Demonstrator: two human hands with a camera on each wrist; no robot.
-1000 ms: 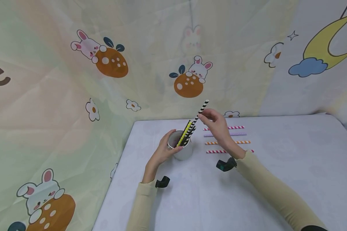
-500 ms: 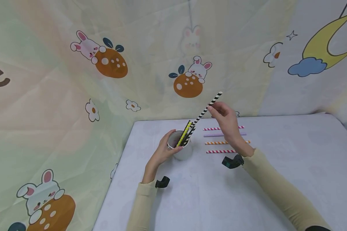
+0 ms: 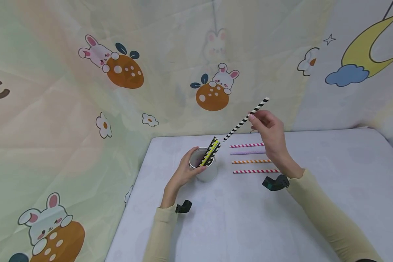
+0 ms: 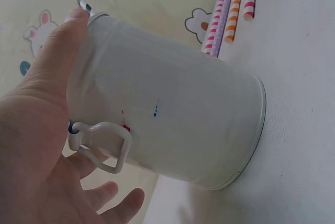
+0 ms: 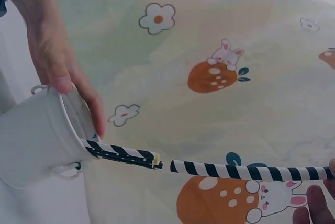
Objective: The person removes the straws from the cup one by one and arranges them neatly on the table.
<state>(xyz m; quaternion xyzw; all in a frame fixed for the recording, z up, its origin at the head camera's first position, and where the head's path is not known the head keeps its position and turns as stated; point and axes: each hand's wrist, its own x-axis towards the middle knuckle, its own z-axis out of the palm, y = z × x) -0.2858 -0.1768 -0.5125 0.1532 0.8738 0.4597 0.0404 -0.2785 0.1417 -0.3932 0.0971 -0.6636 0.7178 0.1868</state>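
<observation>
While the left hand point(image 3: 184, 171) curves thumb and fingers round the rim of a white pail point(image 3: 207, 176) flecked with red and blue, toward the far left corner of the tabletop point(image 3: 229, 218), the right hand point(image 3: 272, 136) pinches a slender paper straw point(image 3: 240, 124), white with spiralling black bands. It slants in the air across the far edge, lower end just beside the black-patterned straws point(image 3: 214, 155) and yellow straw point(image 3: 208, 153) leaning in the pail. Pink-striped point(image 3: 247, 145), lavender point(image 3: 247, 153), orange-striped point(image 3: 251, 161) and red-striped straws point(image 3: 255, 171) lie parallel to its right.
</observation>
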